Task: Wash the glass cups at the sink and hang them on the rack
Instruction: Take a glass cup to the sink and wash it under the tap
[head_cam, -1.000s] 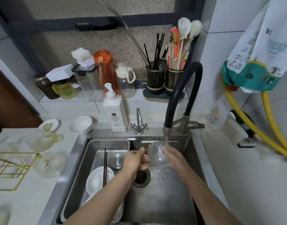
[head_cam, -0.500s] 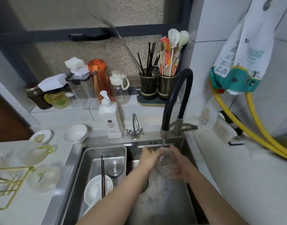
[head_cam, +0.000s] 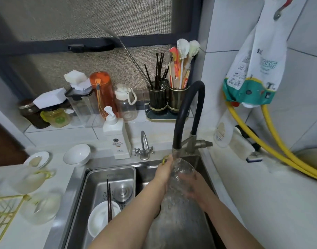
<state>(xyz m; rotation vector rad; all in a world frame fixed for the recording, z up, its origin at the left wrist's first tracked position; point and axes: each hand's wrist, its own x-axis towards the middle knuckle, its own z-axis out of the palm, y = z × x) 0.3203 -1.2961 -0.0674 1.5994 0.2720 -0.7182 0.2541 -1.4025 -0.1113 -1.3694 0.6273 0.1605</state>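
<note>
Raised glass cup (head_cam: 183, 169), mouth toward faucet (head_cam: 175, 151).

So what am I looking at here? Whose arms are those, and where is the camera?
No machine here: a person wears a wide-angle camera on the head, looking down at their own arms. The one picture shows a kitchen sink. The left hand and right hand hold a glass cup under the black tap, with water running over it. On the counter at the left stand more glass cups beside a gold wire rack. In the sink's left tray lies a white bowl with chopsticks across it. A soap bottle stands behind the sink.
</note>
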